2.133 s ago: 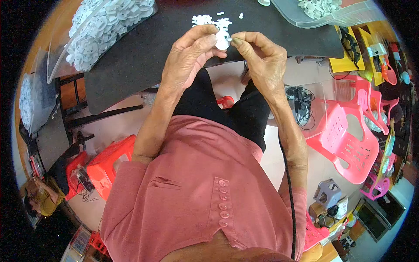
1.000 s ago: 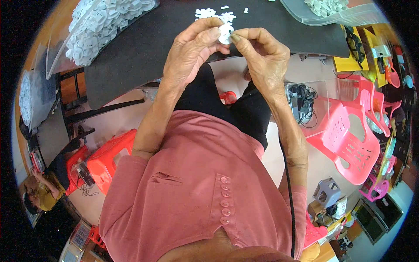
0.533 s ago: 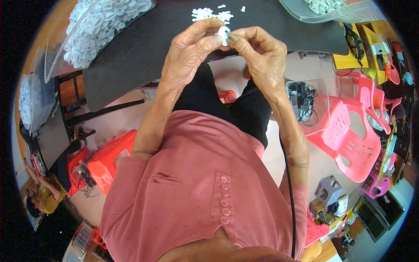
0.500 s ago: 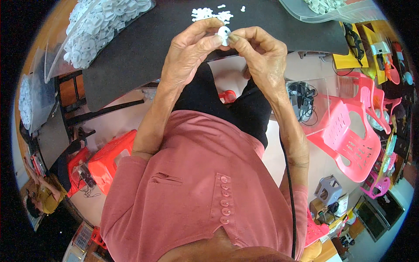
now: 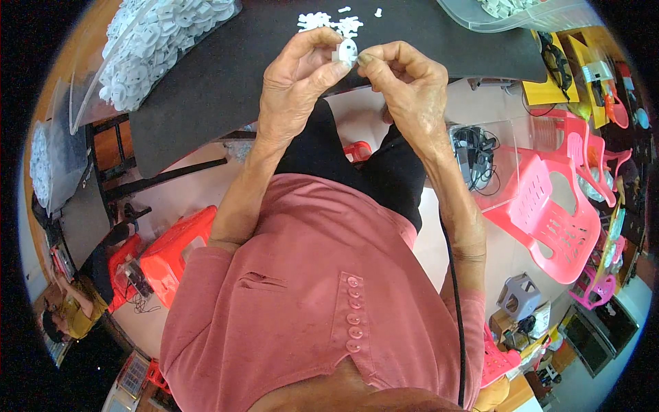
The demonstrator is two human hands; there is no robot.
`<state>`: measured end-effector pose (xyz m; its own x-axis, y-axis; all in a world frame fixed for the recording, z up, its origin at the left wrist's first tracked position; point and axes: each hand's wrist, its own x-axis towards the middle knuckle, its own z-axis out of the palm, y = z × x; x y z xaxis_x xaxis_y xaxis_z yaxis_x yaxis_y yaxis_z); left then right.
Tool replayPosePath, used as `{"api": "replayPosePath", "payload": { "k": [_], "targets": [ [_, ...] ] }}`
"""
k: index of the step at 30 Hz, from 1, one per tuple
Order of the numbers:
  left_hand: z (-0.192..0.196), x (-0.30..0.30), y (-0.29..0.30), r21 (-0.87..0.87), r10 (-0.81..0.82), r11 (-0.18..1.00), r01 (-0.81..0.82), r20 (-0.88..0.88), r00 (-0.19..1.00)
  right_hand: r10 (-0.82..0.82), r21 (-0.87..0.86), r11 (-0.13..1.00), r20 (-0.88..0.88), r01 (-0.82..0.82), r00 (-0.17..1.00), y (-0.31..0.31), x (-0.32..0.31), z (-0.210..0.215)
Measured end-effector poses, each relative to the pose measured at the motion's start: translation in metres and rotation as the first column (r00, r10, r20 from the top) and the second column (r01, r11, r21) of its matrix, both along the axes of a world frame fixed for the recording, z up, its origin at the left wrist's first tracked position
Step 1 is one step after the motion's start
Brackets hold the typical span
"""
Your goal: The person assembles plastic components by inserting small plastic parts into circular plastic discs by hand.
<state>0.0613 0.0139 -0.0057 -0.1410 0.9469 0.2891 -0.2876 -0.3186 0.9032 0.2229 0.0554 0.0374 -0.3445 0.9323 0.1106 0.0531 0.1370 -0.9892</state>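
Small white rounded piece (image 5: 350, 52), dark-holed, pinched in left fingers (image 5: 328, 74).

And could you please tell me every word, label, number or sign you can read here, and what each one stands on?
No text can be read.
White disc-shaped part in the left hand: no readable marking.
Pink shirt: no lettering visible.
Small pale box at right: any print is too small to read.
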Motion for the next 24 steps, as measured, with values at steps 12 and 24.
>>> {"api": "replayPosePath", "payload": {
  "k": [12, 24],
  "targets": [
    [-0.0042, 0.0031, 0.0, 0.12, 0.031, 0.993, -0.017, -0.118, 0.993, -0.003, -0.058, 0.998, -0.005, 0.002, 1.0, -0.0013, -0.0002, 0.0021],
    [-0.0014, 0.008, -0.0012, 0.131, 0.112, 0.987, -0.089, -0.18, 0.977, 0.0, -0.075, 0.997, -0.064, -0.005, 0.998, -0.0008, -0.0053, 0.0009]
  ]
}}
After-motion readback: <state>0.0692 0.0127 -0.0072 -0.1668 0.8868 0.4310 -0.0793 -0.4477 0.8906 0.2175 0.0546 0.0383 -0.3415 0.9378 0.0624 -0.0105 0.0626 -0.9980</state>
